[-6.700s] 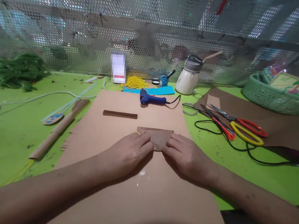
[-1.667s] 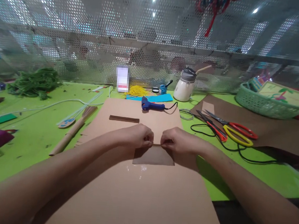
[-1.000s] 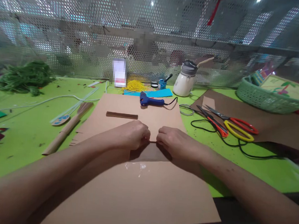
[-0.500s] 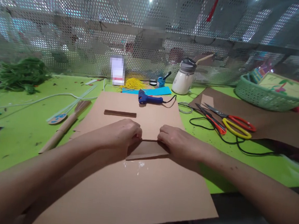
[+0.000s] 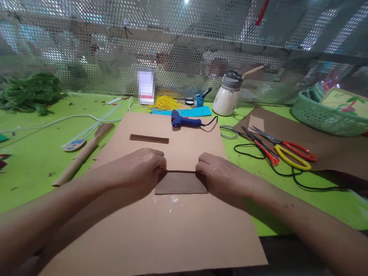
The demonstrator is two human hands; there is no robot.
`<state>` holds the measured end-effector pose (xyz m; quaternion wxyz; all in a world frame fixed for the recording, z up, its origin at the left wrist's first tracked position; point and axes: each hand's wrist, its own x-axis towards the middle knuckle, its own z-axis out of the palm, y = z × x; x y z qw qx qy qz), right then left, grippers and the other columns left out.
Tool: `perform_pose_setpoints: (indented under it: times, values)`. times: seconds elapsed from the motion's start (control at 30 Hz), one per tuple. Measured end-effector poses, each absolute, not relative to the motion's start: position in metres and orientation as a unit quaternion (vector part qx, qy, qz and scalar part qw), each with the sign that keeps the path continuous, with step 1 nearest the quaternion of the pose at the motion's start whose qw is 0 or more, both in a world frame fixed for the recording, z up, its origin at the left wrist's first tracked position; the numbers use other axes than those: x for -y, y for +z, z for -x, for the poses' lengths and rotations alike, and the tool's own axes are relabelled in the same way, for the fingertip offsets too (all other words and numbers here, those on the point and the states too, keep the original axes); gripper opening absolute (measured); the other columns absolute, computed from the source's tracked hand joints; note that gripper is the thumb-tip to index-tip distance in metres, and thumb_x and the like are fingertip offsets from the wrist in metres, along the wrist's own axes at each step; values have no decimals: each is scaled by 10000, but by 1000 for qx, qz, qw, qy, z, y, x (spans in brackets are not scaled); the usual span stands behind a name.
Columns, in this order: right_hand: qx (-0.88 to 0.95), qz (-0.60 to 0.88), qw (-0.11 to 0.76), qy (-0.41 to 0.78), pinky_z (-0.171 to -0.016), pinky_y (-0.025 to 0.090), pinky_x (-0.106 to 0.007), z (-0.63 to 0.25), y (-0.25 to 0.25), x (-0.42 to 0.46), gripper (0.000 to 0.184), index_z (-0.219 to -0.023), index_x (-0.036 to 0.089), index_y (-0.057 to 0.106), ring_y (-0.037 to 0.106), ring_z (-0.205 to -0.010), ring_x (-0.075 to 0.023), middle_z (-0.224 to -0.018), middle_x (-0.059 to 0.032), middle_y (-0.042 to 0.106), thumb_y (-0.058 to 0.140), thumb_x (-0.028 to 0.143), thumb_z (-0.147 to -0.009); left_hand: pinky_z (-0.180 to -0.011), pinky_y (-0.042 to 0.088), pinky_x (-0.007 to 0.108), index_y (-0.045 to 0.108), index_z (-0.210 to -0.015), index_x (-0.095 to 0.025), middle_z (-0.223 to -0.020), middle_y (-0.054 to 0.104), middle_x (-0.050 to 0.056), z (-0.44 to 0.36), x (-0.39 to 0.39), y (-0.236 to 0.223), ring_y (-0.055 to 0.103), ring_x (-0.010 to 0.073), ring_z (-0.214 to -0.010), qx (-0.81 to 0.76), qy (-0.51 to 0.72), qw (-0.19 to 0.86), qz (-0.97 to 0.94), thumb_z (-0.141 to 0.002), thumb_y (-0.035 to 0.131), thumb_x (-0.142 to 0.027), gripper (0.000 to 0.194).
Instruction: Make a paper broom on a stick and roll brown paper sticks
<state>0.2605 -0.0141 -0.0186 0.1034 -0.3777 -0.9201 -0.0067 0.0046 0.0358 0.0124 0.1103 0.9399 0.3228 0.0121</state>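
A small dark-brown paper piece lies on a large tan sheet of card in front of me. Its far edge is folded into a thin strip. My left hand is closed, pinching the left end of that folded edge. My right hand is closed too, pinching the right end of the same edge. A finished narrow folded brown strip rests further back on the card.
A blue glue gun with its black cable lies at the card's far edge. Red and yellow scissors sit to the right on the green table. A green basket, white jar, paper roll and green shreds surround.
My hands have slid apart along the folded far edge of the brown piece, from its middle to its two ends. The piece now lies flatter on the card.
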Motion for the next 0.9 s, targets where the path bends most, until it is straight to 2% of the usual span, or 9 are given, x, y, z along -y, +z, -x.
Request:
perform_pose_setpoints:
  times: [0.27, 0.43, 0.6, 0.77, 0.9]
  values:
    - [921, 369, 122, -7, -667, 357, -297, -263, -23, 15, 129, -805, 146, 581, 471, -777, -180, -844, -75, 550, 498, 74, -873, -586, 362, 296, 592, -695, -172, -706, 573, 45, -10, -19, 7, 512, 167, -639, -310, 29, -23, -950, -844, 426, -108, 231]
    - [926, 357, 125, -16, -668, 369, -303, -262, -21, 19, 148, -820, 137, 586, 453, -778, -189, -851, -83, 546, 493, 24, -838, -598, 376, 291, 593, -721, -162, -743, 585, 56, -14, -15, 14, 518, 166, -649, -301, 10, -22, -953, -849, 420, -105, 222]
    - [932, 336, 131, -32, -692, 388, -326, -264, -23, 21, 167, -819, 131, 591, 448, -815, -208, -849, -97, 550, 468, 29, -864, -613, 383, 295, 619, -739, -145, -747, 596, 76, -13, -17, 15, 517, 179, -661, -281, -10, -18, -959, -823, 433, -71, 217]
    - [940, 312, 118, -76, -695, 384, -334, -266, -29, 20, 164, -791, 125, 589, 439, -820, -215, -829, -100, 547, 479, 9, -831, -617, 380, 272, 614, -704, -168, -731, 580, 49, 2, -26, 6, 515, 164, -673, -305, 58, 52, -949, -823, 463, -109, 201]
    - [939, 302, 110, -123, -660, 366, -336, -264, -31, 20, 171, -766, 131, 586, 421, -781, -217, -789, -91, 535, 483, 10, -830, -645, 415, 257, 676, -890, -169, -877, 662, 59, 1, -35, 15, 573, 168, -750, -378, 68, 166, -908, -819, 505, -217, 192]
